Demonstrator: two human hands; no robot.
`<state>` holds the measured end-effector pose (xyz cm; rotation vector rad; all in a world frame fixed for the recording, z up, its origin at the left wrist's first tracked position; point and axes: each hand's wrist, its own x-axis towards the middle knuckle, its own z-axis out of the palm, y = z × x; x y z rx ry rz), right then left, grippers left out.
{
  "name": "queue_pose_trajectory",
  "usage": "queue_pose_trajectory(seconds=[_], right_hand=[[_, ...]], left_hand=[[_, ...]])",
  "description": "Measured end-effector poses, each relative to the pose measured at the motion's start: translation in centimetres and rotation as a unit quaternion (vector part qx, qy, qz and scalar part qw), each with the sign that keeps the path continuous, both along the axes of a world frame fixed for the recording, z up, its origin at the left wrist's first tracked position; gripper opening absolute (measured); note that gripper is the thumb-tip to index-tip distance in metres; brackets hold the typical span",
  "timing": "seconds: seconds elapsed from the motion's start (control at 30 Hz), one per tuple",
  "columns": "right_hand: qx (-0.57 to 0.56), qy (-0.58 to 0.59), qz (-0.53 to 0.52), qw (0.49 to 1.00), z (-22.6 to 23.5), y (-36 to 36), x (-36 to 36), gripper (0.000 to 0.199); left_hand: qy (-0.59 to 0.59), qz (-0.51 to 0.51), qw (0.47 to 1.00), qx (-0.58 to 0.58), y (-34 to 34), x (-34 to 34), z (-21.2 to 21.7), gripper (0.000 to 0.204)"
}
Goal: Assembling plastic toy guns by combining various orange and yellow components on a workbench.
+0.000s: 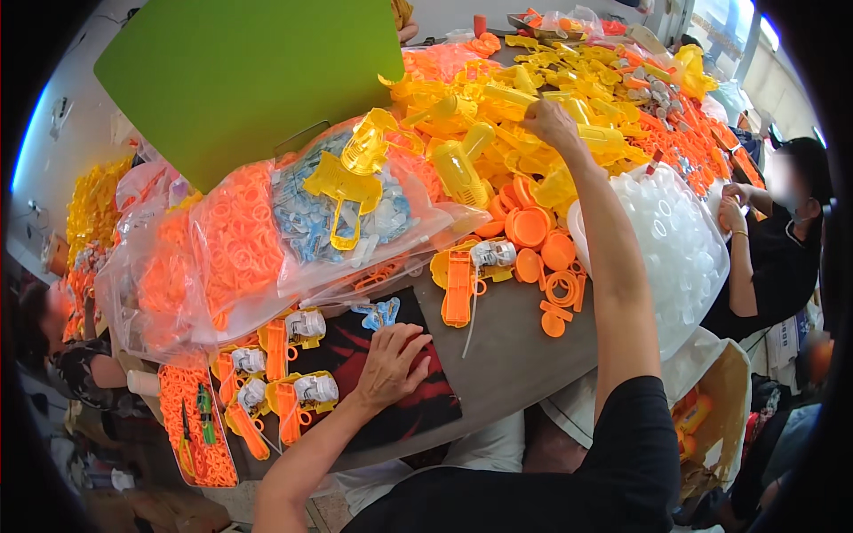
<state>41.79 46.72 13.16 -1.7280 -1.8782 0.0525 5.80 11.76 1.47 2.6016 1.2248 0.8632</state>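
Observation:
My right hand [553,126] is stretched far forward into a heap of yellow translucent plastic parts [459,173]. Its fingers are curled among them; what they grip, if anything, is hidden. My left hand [391,366] lies on a dark cloth with red patterns [426,391], fingers loosely apart and holding nothing. Just beyond its fingertips is a small clear-blue plastic piece [378,313]. Left of that hand are several part-built orange-and-yellow units with whitish mechanisms [306,391]. Another such unit [458,284], trailing a thin clear tube, sits ahead on the grey table.
Bags of orange rings [235,253] and blue pieces [306,200] fill the left, below a green board [249,75]. Orange discs [531,227] and a bag of white pieces [666,253] flank my right arm. An orange-filled tray [200,422] holds scissors [186,444]. People sit at both sides.

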Motion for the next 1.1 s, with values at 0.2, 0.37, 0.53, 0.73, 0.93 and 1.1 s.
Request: queue_pose_trajectory(seconds=[0.2, 0.37, 0.53, 0.73, 0.93, 1.1], right_hand=[[-0.133, -0.185, -0.080, 0.970, -3.9, 2.6, -2.1, 0.041], [-0.036, 0.302, 0.044, 0.952, 0.2, 3.8, 5.5, 0.041], [0.078, 0.569, 0.136, 0.807, 4.6, -7.5, -3.4, 0.027], [-0.082, 0.291, 0.098, 0.948, 1.9, -31.5, -16.5, 0.030], [-0.356, 0.445, 0.305, 0.763, -2.2, -42.9, -19.7, 0.052], [-0.046, 0.005, 0.343, 0.938, -6.1, -42.9, -22.0, 0.041]], left_hand=[[-0.006, 0.020, 1.000, -0.016, -0.7, 0.1, -0.2, 0.044], [-0.027, 0.013, 1.000, -0.008, -0.1, -0.2, -1.2, 0.040], [-0.028, 0.007, 0.999, 0.042, 0.3, -0.9, -1.2, 0.042], [-0.139, 0.047, 0.980, 0.134, -3.1, 0.5, 0.0, 0.072], [-0.548, 0.188, 0.807, -0.110, -13.5, 1.9, 0.3, 0.067], [-0.500, 0.259, 0.813, -0.145, -12.7, -3.0, -3.2, 0.060]])
